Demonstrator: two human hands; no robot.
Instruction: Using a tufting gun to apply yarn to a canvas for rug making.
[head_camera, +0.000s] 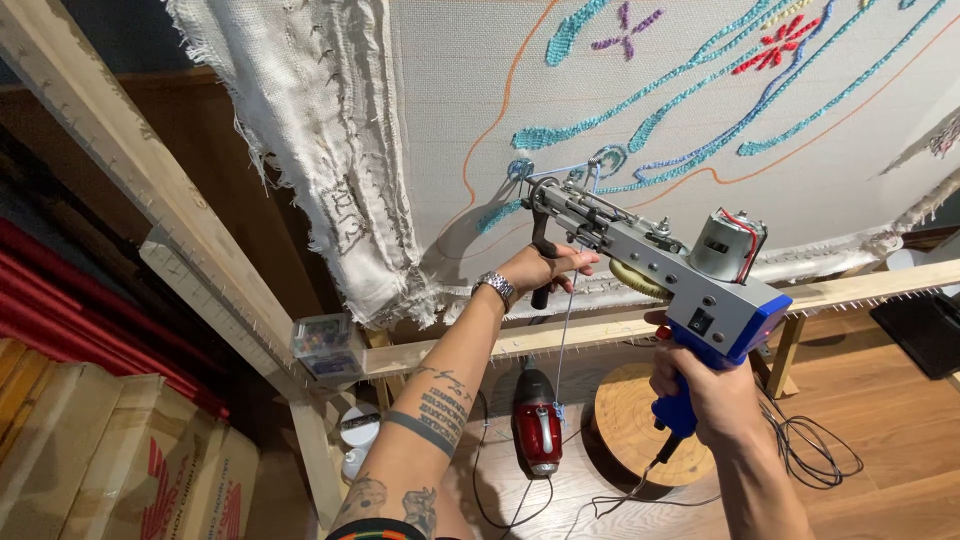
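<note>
While both hands were closed on the tufting gun (650, 255), a broad sheet of pale woven cloth (470, 90) stretched above and beyond them, its frayed edge bunched in folds to the upper left of the left hand. Looped yarn lines (690, 90) in teal, blue and orange ran across the cloth above the hands, with a small red flower and a purple one near the top. The cloth hung on a frame of raw wooden beams (130, 170) studded with small nails, one beam slanting down past the left forearm and one running level just behind both hands. Below the hands lay a glossy wooden floor (880, 400), with cardboard boxes (110, 460) far to the left. The gun, a boxy grey metal body with a cylindrical motor and a blue plastic grip, sat between the hands, its tip touching the cloth just above the left hand. The right hand (705, 390) was wrapped tight around the blue grip; the left hand (540, 268), a metal watch at its wrist, was clamped on the black front handle. A round wooden stool (635, 420) and a red handheld tool (537, 425) lay under the hands, and black cable (815, 455) coiled right of the right wrist.
</note>
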